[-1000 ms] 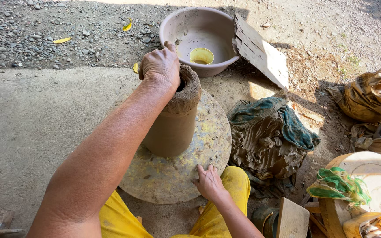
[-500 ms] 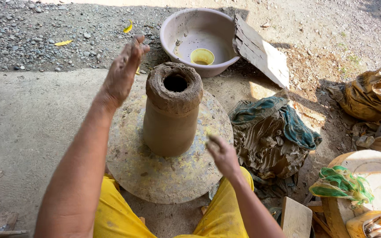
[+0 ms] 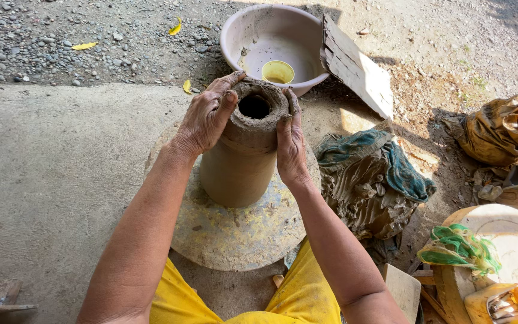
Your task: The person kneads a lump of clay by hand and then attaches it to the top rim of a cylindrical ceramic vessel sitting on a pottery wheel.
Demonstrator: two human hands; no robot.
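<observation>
Vessel: tall clay cylinder (image 3: 238, 162), upright, standing on the round turntable (image 3: 235, 234); thick rough collar at the top, dark opening in its centre; body smooth and tapering slightly upward
Left hand (image 3: 205, 117): wrapped on the left side of the collar; fingers curled over the rim, thumb lying across the top edge; clamped on the clay; skin smeared with wet clay
Right hand (image 3: 290, 144): pressed flat on the right side of the collar; fingers extended upward along the rim, palm against the wall; closed on the clay from the opposite side
Turntable: flat disc, clay-stained, resting on the concrete floor (image 3: 49, 162); vessel set slightly left of and behind its centre
Basin (image 3: 271, 42): pale round bowl beyond the vessel, on the gravel edge; small yellow cup (image 3: 277, 72) inside it
Board (image 3: 355, 66): flat wooden slab leaning against the right rim of the basin
Cloth (image 3: 370, 174): clay-soaked teal rag heap, just right of the turntable
Green netting (image 3: 457, 249): bundled on a round wooden disc (image 3: 511, 234) at lower right
Clothing: yellow garment (image 3: 307, 294) visible beneath the forearms
Sack (image 3: 502, 129): crumpled brown bag at the far right, well apart from the vessel
</observation>
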